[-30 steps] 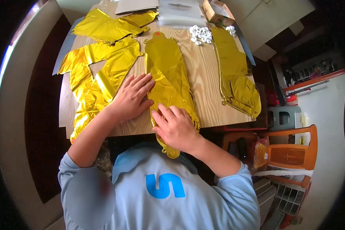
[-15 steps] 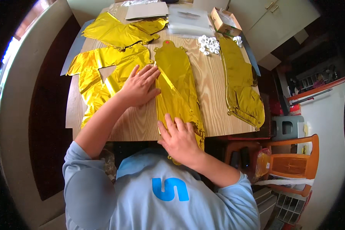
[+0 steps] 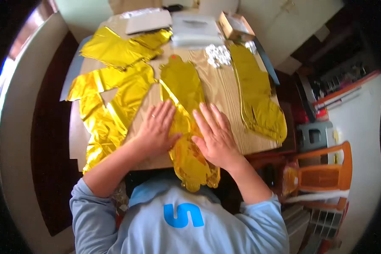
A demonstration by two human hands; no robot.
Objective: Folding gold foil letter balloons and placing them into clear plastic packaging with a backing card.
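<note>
At middle of counter (image 3: 218, 86), flattened gold foil balloon (image 3: 183, 122) is lying lengthwise, lower end overhanging near edge. Left hand (image 3: 156, 130) is spanning its left edge, right hand (image 3: 216, 134) its right; both are staying open, palms down, gripping nothing. Left and right, other gold foil balloons (image 3: 254, 89) are lying; beyond, clear plastic bags (image 3: 194, 29) and cardboard box (image 3: 226, 27).

Centre foil (image 3: 182, 80) on table (image 3: 218, 86), between left foil (image 3: 132, 89) and right foil (image 3: 256, 89), plastic sheets (image 3: 197, 29) behind
</note>
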